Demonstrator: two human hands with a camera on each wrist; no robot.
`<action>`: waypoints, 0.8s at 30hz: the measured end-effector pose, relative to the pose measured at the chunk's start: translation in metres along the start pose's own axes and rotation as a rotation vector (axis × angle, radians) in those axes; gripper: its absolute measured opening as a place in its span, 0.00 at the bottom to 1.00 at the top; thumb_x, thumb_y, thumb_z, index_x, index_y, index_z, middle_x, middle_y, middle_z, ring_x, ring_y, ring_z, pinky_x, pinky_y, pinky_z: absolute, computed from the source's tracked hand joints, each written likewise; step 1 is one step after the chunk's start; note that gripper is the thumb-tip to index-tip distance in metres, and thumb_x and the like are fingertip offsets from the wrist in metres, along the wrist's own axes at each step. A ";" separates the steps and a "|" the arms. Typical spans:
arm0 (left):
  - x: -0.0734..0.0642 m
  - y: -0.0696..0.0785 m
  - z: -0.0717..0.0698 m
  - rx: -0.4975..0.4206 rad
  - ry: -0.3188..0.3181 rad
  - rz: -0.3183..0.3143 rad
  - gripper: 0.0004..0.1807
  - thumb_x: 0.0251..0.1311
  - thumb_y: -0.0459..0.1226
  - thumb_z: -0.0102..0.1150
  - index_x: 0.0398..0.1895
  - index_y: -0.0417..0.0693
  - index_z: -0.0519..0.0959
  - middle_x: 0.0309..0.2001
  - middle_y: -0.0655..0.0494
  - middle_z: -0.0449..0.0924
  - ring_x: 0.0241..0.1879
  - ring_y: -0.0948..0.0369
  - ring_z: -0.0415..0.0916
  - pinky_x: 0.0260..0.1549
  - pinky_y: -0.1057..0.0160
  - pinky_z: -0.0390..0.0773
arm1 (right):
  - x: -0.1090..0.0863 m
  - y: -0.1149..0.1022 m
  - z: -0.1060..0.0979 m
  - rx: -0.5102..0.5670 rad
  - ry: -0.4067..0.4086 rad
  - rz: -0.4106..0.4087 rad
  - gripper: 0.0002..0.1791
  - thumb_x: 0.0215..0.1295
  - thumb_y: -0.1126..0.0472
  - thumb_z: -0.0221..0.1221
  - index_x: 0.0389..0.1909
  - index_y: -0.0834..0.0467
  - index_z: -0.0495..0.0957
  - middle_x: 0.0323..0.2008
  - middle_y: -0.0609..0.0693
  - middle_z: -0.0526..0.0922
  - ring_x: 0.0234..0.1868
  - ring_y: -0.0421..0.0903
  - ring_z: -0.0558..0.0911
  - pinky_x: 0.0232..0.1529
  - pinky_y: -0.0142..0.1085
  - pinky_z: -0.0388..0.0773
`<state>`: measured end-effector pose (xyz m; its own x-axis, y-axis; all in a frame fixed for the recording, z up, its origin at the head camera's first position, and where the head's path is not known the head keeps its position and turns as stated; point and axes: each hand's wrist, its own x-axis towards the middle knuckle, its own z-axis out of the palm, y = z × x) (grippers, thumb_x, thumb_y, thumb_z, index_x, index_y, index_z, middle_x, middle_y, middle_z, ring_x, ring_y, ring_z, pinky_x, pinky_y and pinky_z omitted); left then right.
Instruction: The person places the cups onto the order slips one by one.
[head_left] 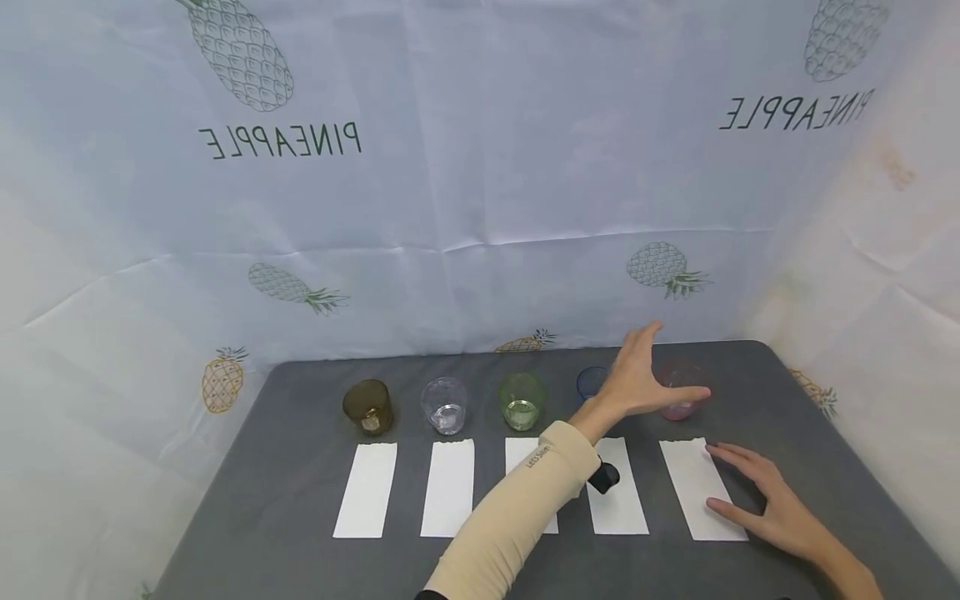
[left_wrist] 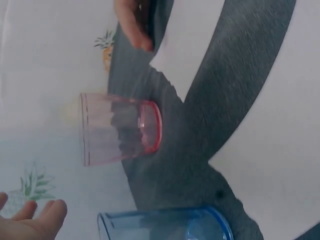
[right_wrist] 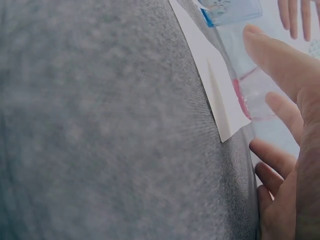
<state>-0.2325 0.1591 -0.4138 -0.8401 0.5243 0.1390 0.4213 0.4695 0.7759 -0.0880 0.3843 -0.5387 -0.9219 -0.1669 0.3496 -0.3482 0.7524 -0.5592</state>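
A clear pink glass (head_left: 678,412) stands upright at the right end of a row of glasses. My left hand (head_left: 633,379) reaches over the blue glass (head_left: 591,380) with thumb and fingers spread wide beside the pink one. The left wrist view shows space between those fingers (left_wrist: 50,216) and the pink glass (left_wrist: 120,130). My right hand (head_left: 772,508), holding nothing, has its fingers spread at the right edge of the rightmost white paper strip (head_left: 693,487). In the right wrist view its thumb (right_wrist: 272,55) is held apart from the other fingers.
Brown (head_left: 367,407), clear (head_left: 444,405) and green (head_left: 522,400) glasses continue the row to the left. White paper strips (head_left: 365,492) lie before the glasses on the grey table (head_left: 285,500). A pineapple-print cloth (head_left: 465,183) hangs behind and at the sides.
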 end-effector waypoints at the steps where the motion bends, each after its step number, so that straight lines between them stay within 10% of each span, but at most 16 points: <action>1: 0.000 0.000 0.002 -0.013 0.002 -0.007 0.59 0.53 0.59 0.73 0.83 0.66 0.47 0.81 0.63 0.52 0.79 0.60 0.58 0.71 0.55 0.72 | 0.000 0.001 0.000 -0.003 0.004 -0.003 0.42 0.51 0.62 0.76 0.70 0.53 0.72 0.65 0.47 0.69 0.68 0.17 0.48 0.77 0.34 0.36; 6: 0.000 0.003 0.011 -0.074 0.019 -0.046 0.59 0.52 0.56 0.75 0.83 0.63 0.48 0.81 0.63 0.51 0.80 0.60 0.54 0.71 0.56 0.71 | 0.002 0.004 -0.001 -0.006 -0.002 0.002 0.43 0.49 0.61 0.77 0.69 0.52 0.73 0.64 0.62 0.69 0.72 0.32 0.51 0.63 0.71 0.48; 12: -0.003 0.005 0.023 -0.075 0.027 -0.051 0.59 0.52 0.54 0.75 0.82 0.60 0.49 0.81 0.59 0.52 0.80 0.58 0.55 0.70 0.57 0.72 | 0.003 0.006 -0.005 -0.011 -0.047 0.012 0.38 0.47 0.60 0.77 0.63 0.52 0.77 0.65 0.67 0.68 0.64 0.70 0.59 0.51 0.74 0.52; 24: -0.006 0.007 0.039 -0.033 0.054 -0.087 0.59 0.49 0.54 0.78 0.81 0.58 0.52 0.77 0.57 0.59 0.75 0.59 0.63 0.65 0.62 0.75 | 0.002 0.005 -0.004 -0.019 -0.045 0.004 0.40 0.44 0.58 0.79 0.63 0.50 0.78 0.65 0.66 0.68 0.63 0.70 0.59 0.51 0.73 0.54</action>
<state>-0.2112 0.1872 -0.4336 -0.8907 0.4429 0.1026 0.3351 0.4871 0.8065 -0.0907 0.3905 -0.5376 -0.9301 -0.1921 0.3132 -0.3418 0.7650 -0.5459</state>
